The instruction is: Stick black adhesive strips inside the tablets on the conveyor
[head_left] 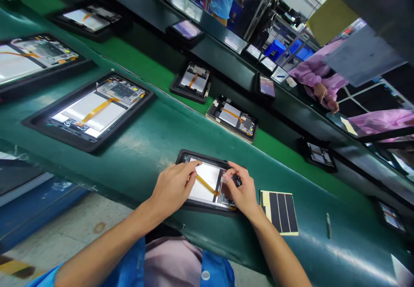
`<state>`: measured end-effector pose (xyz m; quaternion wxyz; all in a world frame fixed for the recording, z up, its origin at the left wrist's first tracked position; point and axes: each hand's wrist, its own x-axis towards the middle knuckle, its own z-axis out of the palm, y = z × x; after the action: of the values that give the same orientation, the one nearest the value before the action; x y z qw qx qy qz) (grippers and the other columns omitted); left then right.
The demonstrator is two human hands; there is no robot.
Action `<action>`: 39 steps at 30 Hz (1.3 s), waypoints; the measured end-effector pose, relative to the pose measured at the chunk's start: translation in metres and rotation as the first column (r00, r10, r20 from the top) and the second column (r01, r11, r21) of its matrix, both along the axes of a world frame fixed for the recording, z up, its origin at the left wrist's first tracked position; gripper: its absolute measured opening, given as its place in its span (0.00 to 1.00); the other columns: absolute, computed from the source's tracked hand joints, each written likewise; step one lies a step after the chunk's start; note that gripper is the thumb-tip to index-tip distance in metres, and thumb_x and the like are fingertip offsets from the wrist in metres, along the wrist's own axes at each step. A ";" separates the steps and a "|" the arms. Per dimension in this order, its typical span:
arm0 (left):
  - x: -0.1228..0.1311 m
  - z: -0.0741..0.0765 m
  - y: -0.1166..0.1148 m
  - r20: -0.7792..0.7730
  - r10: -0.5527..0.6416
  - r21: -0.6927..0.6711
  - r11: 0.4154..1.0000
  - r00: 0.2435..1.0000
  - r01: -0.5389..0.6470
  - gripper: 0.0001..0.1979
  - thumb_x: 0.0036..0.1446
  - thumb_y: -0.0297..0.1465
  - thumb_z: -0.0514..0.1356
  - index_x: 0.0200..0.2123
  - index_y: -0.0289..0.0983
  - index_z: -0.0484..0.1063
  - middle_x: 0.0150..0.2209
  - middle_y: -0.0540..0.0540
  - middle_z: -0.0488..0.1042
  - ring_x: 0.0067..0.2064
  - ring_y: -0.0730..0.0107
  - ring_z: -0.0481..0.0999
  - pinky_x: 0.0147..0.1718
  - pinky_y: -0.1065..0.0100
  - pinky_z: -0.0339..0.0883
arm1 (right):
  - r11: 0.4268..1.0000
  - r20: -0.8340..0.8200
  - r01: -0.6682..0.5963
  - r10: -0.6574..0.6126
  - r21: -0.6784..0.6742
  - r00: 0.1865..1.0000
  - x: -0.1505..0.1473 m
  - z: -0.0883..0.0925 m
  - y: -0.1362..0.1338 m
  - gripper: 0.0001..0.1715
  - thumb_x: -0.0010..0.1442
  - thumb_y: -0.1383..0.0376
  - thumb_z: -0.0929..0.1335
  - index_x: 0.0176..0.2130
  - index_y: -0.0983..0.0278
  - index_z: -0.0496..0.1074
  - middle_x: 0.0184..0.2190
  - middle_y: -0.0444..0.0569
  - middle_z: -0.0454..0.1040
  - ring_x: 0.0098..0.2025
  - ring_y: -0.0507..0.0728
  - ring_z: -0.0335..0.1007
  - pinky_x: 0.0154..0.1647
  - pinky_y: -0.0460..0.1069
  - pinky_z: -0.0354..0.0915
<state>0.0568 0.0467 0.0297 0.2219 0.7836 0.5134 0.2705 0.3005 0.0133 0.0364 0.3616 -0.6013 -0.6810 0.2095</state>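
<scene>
An opened tablet in a black tray point(194, 156) lies on the green bench edge in front of me, with a silver battery point(208, 179) and an orange flex cable point(207, 186) showing. My left hand point(173, 185) rests on the tablet's left side, its index finger stretched onto the battery's upper edge. My right hand point(241, 190) presses its pinched fingertips on a small dark part at the tablet's right end, by the circuit board. What the fingertips hold is too small to tell.
A sheet of black adhesive strips point(280, 211) lies right of the tablet, a small stick point(328, 225) beyond it. Several more opened tablets in trays point(90, 110) point(233, 118) sit on the green belt. People in pink coats point(318, 75) work at the far side.
</scene>
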 end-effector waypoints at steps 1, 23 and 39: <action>0.001 -0.001 0.001 0.002 -0.009 0.008 1.000 1.000 0.009 0.18 0.68 0.33 0.49 0.50 0.41 0.77 0.42 0.45 0.84 0.40 0.63 0.82 0.41 0.65 0.71 | 1.000 0.008 0.001 -0.001 0.001 1.000 0.002 0.001 0.000 0.17 0.67 0.61 0.69 0.54 0.60 0.74 0.33 0.45 0.80 0.40 0.57 0.76 0.52 0.57 0.69; -0.024 -0.003 -0.015 0.271 -0.186 -0.342 0.899 0.944 0.275 0.16 0.64 0.38 0.56 0.50 0.40 0.75 0.30 0.54 0.75 0.26 0.73 0.71 0.31 0.72 0.66 | 1.000 0.055 -0.010 0.009 0.011 0.998 0.022 0.001 -0.024 0.15 0.69 0.63 0.68 0.54 0.58 0.73 0.33 0.43 0.79 0.38 0.57 0.75 0.49 0.55 0.67; -0.017 0.001 -0.009 0.121 -0.199 -0.354 0.907 0.973 0.229 0.14 0.63 0.37 0.53 0.45 0.42 0.75 0.27 0.56 0.75 0.25 0.72 0.73 0.29 0.71 0.63 | 0.974 0.230 -0.192 0.161 0.120 0.960 0.017 0.002 -0.053 0.25 0.71 0.68 0.66 0.65 0.57 0.65 0.42 0.48 0.83 0.44 0.59 0.78 0.49 0.57 0.70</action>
<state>0.0396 0.0375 0.0305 0.4130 0.7683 0.4561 0.1763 0.3177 -0.0392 0.0384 0.3061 -0.5301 -0.7808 0.1249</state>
